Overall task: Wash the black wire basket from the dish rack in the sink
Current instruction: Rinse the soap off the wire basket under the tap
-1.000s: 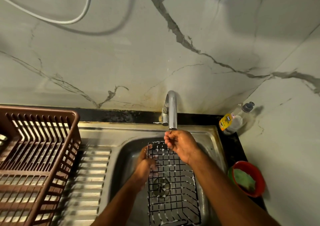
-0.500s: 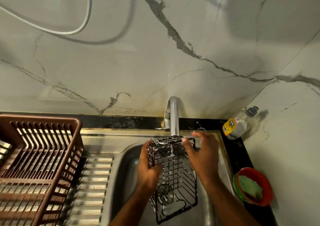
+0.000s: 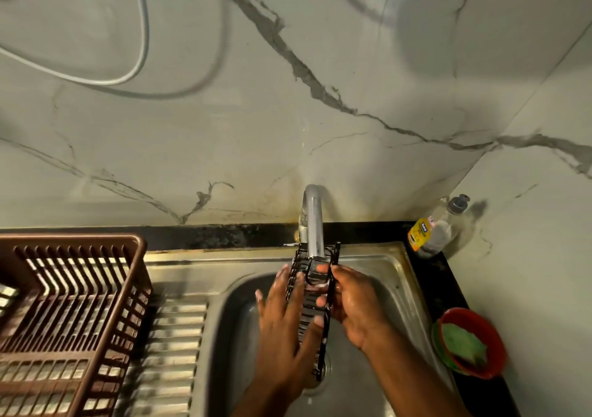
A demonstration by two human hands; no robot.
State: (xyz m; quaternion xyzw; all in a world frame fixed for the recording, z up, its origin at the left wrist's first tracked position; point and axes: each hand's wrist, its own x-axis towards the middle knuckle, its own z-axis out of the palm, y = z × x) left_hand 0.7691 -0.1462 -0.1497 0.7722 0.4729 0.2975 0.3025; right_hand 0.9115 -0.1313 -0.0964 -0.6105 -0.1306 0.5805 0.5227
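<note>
Basket (image 3: pixel 312 304) turned edge-on, soapy black wire, hands (image 3: pixel 355 307) clasping

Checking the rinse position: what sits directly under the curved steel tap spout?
The black wire basket, tipped on edge over the steel sink, held between the left hand and right hand. The basket and hands mostly hide the drain.

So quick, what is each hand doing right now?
Left hand: fingers straight, pressed flat against the wire basket.
Right hand: fingers curled round the basket's edge, holding it.
</note>
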